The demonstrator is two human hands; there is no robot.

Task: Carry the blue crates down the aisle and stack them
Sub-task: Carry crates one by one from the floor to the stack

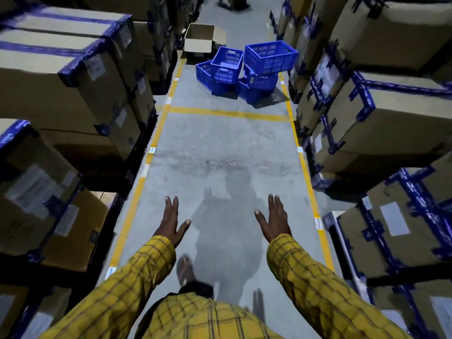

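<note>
**Blue crates wait at the far end of the aisle**

Tall stacks of brown boxes (73,77) with blue tape stand in two rows, one on each side. The boxes are too many to count.

Between the rows runs the grey floor (220,148). Yellow lines (227,113) are painted on it, one down each side and one across.

A person in a yellow checked shirt (195,316) stands at 6 o'clock. Their shadow (234,216) lies on the floor in front of them. One foot in a sandal (185,269) shows below the arms.

The blue crates (247,72) sit in a messy pile at 12 o'clock, far from the hands, just past the yellow cross line. About five can be counted, but some hide behind others. None sits flat. The top right one is tipped, with its long side running left to right and its open top turned up and away. The front left one leans with its open top turned toward the camera. The low ones are tilted under them.

One open brown box (198,42) stands behind the pile, at 11 o'clock from it.

The left hand (171,221) and the right hand (275,220) reach forward over the floor, palms down. The fingers of both hands are straight and a little spread, thumbs out to the middle. They hold nothing and touch nothing.
</note>
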